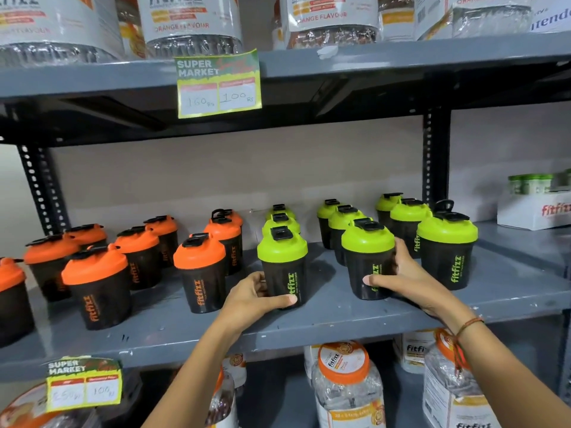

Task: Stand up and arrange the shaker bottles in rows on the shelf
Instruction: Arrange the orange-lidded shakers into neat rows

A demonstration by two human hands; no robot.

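Black shaker bottles stand upright on the grey middle shelf (324, 332). Orange-lidded ones (200, 273) fill the left half in rough rows; green-lidded ones fill the right half in rows running front to back. My left hand (256, 296) wraps the lower body of the front green-lidded bottle (282, 267) of the leftmost green row. My right hand (395, 274) grips the front green-lidded bottle (367, 257) of the row beside it, thumb in front and fingers behind. A further green-lidded bottle (446, 245) stands at the front right.
The shelf above (370, 66) carries large clear jars and a price tag (218, 84). A white box (537, 208) of green-capped items sits at the far right. Below are orange-lidded jars (346, 384) and another price tag (83, 384). A perforated upright (40, 189) stands at left.
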